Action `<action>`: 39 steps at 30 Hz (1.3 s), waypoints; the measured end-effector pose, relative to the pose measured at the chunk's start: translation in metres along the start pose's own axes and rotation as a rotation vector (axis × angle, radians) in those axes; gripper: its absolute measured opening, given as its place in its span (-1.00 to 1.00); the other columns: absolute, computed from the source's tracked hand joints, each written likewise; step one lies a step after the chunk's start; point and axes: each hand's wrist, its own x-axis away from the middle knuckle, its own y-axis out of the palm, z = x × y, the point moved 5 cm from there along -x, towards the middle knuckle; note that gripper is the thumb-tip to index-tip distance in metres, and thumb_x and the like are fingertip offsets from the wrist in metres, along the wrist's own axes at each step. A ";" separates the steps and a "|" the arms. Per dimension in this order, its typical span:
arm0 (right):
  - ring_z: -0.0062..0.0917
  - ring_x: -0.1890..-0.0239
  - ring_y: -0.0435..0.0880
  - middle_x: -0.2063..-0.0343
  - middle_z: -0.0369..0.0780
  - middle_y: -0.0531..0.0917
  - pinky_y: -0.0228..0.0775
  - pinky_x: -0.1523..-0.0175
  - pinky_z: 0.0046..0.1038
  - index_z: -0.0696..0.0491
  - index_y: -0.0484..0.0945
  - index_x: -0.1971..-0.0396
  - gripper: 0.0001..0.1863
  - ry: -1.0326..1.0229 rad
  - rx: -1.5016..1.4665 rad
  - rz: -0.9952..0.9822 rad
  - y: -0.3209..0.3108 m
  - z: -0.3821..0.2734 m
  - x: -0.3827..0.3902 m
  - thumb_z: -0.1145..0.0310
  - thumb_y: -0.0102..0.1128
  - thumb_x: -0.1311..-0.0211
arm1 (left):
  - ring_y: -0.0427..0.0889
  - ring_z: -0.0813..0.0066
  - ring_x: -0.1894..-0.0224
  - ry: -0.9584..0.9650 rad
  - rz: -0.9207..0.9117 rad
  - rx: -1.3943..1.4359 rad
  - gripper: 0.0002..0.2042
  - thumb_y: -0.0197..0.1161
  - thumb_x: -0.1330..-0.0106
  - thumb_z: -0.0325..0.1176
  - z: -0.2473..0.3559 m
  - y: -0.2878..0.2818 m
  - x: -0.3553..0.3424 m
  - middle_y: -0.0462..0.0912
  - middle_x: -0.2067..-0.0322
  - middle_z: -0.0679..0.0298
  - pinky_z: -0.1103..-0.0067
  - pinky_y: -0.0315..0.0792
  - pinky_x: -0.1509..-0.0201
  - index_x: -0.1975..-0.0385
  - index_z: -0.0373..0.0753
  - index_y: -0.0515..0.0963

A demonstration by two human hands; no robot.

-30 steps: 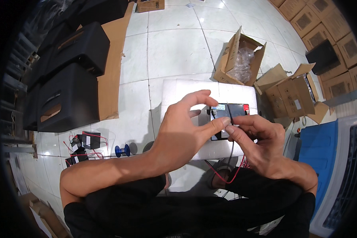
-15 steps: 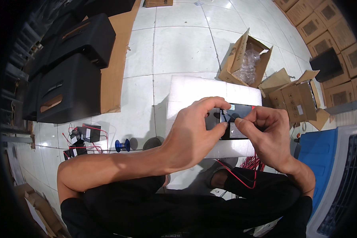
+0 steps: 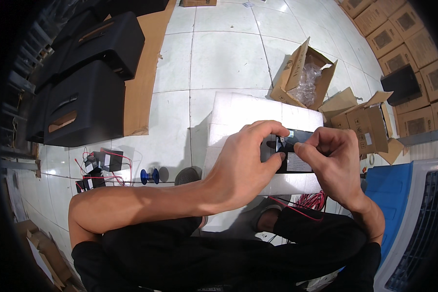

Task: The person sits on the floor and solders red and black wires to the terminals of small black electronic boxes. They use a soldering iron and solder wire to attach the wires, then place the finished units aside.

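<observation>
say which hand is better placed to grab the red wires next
Probably the right hand: it is nearer the red wires, though busy over the battery; the left hand spans the battery's left end.

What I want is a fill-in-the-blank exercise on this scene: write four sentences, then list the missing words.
1. The black battery lies on a foam block coloured ____.
2. The hand nearer the blue panel is the person's ____ one.
3. The spool on the floor is coloured ____.
4. The wire bundle near the foam block is mostly ____ in colour.

Missing words: white; right; blue; red.
</observation>
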 end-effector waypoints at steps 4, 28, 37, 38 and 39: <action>-0.79 0.65 0.43 0.74 -0.34 0.54 0.20 0.55 -0.62 0.27 0.53 0.67 -0.76 -0.017 0.034 0.011 0.000 -0.003 -0.003 0.43 0.27 -0.06 | 0.60 0.26 -0.10 -0.013 -0.008 -0.016 -0.63 0.16 -0.26 -0.50 0.001 0.000 0.000 0.54 -0.13 0.02 0.36 0.40 -0.29 -0.09 -0.36 0.47; -0.79 0.66 0.44 0.73 -0.31 0.56 0.19 0.57 -0.63 0.30 0.59 0.55 -0.79 -0.118 0.329 0.018 0.010 -0.014 0.010 0.46 0.27 -0.19 | 0.71 0.18 0.16 0.072 0.059 -0.095 -0.63 0.30 -0.22 -0.41 0.005 -0.008 0.005 0.63 -0.05 -0.03 0.45 0.53 0.07 -0.03 -0.35 0.53; -0.79 0.64 0.48 0.73 -0.29 0.58 0.24 0.56 -0.63 0.31 0.59 0.54 -0.80 -0.170 0.359 0.018 0.007 -0.014 0.008 0.47 0.28 -0.18 | 0.61 0.39 0.57 0.155 0.101 -0.132 -0.68 0.31 -0.21 -0.38 0.005 -0.008 0.003 0.60 -0.12 0.03 0.47 0.51 0.33 0.05 -0.34 0.58; -0.79 0.64 0.47 0.73 -0.29 0.58 0.23 0.56 -0.63 0.31 0.59 0.54 -0.80 -0.163 0.350 0.021 0.007 -0.014 0.007 0.47 0.28 -0.18 | 0.62 0.38 0.56 0.121 0.084 -0.134 -0.67 0.31 -0.21 -0.39 0.003 -0.008 0.004 0.60 -0.12 0.03 0.47 0.51 0.33 0.04 -0.34 0.58; -0.79 0.65 0.46 0.73 -0.30 0.57 0.22 0.57 -0.63 0.31 0.60 0.52 -0.81 -0.158 0.336 0.017 0.007 -0.013 0.007 0.47 0.28 -0.18 | 0.63 0.38 0.54 0.115 0.077 -0.131 -0.67 0.31 -0.21 -0.39 0.003 -0.008 0.005 0.60 -0.12 0.03 0.47 0.51 0.32 0.04 -0.34 0.58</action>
